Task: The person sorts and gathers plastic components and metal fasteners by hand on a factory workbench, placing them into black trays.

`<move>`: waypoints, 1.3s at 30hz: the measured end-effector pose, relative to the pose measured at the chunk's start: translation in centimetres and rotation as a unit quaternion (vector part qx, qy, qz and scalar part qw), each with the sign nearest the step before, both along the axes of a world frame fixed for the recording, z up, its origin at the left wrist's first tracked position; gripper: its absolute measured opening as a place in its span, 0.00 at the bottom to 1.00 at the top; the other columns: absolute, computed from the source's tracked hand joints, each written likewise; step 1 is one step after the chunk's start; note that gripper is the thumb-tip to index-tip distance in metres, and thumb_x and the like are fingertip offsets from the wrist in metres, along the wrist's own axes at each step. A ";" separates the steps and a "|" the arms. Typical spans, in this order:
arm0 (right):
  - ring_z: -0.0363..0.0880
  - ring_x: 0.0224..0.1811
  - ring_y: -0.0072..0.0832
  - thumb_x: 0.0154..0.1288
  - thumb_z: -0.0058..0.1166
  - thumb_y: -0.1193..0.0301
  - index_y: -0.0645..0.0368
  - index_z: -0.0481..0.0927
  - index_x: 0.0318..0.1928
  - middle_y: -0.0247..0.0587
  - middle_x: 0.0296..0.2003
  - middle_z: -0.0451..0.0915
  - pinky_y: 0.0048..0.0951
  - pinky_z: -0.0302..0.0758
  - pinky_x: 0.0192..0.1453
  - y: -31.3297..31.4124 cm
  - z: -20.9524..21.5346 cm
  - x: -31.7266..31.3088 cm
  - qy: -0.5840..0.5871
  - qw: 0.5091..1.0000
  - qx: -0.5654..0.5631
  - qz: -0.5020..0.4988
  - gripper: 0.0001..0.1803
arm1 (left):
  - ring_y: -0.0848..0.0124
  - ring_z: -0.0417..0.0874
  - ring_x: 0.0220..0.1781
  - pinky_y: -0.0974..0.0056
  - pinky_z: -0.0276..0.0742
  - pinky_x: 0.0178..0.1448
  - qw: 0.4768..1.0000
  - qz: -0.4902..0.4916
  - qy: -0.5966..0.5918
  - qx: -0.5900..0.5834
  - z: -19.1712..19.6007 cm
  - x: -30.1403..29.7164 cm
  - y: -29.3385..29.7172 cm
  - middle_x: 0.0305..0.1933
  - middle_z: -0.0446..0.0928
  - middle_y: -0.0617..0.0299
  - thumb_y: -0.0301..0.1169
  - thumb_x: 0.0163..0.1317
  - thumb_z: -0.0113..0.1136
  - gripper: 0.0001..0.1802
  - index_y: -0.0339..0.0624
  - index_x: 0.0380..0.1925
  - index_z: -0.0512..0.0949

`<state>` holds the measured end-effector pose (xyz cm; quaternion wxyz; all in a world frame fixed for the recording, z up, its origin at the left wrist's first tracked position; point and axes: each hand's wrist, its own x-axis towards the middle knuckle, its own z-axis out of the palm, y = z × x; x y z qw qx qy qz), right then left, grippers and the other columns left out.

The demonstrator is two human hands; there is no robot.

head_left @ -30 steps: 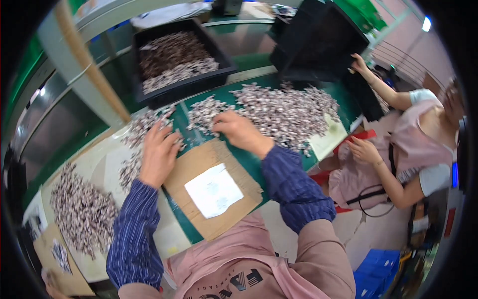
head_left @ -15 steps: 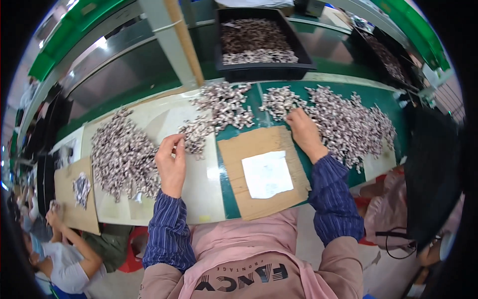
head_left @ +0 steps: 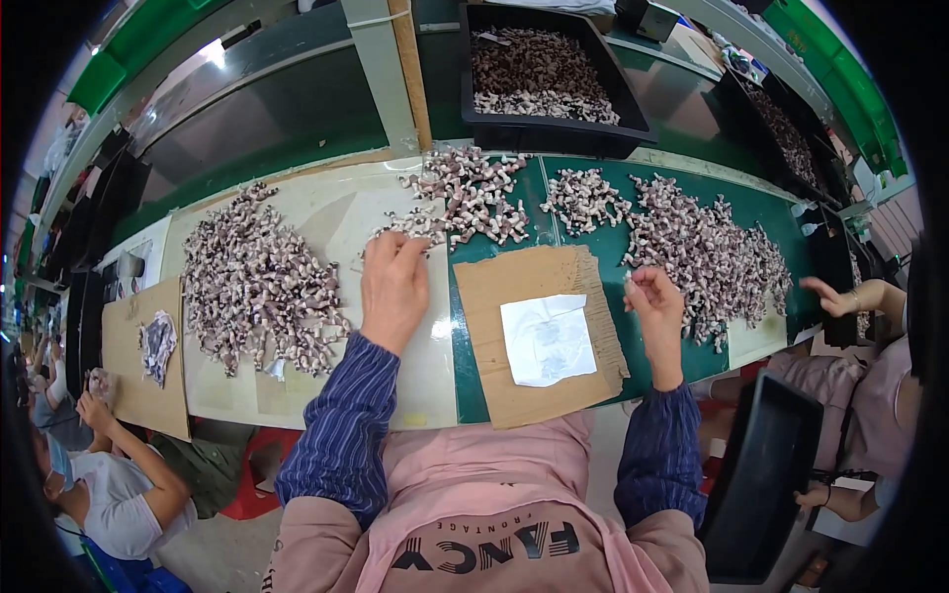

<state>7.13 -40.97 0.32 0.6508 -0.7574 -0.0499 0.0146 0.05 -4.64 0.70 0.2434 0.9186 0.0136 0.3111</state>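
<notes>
Reaching forward over the worktop [head_left: 297, 222], you are resting your left hand [head_left: 392, 287] palm down, fingertips just touching the near edge of the middle heap of small parts [head_left: 465, 198]. Those parts are looking like short, pale grey and white pieces with darker ends, tumbled loosely over each other; each one is too small to make out in shape. Your left grip is lying loose, fingers bent a little, and whether a piece is pinched under them is hidden by the back of the hand.

You are holding your right hand [head_left: 654, 306] raised just beside the right edge of the cardboard sheet [head_left: 539, 336], with fingertips drawn together; I cannot tell whether a part is sitting between them. A white paper [head_left: 546, 339] is lying on that cardboard, between your two hands.

A bigger heap [head_left: 707, 252] is spreading across the green mat to your right, and another heap [head_left: 257, 282] to your left. A black tray [head_left: 554, 74] behind is holding more of the same pieces, its far edge cut off by the picture's rim. Other people's hands are showing at both sides, bent and blurred by the lens.
</notes>
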 end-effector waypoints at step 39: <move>0.78 0.37 0.45 0.63 0.63 0.77 0.61 0.78 0.38 0.44 0.33 0.74 0.42 0.76 0.41 -1.3 -1.9 -7.5 -0.241 0.899 -0.333 -0.148 0.06 | 0.47 0.81 0.45 0.49 0.79 0.47 0.976 -0.091 0.149 0.129 -0.3 5.8 -2.1 0.47 0.76 0.45 0.19 0.57 0.66 0.10 0.35 0.40 0.81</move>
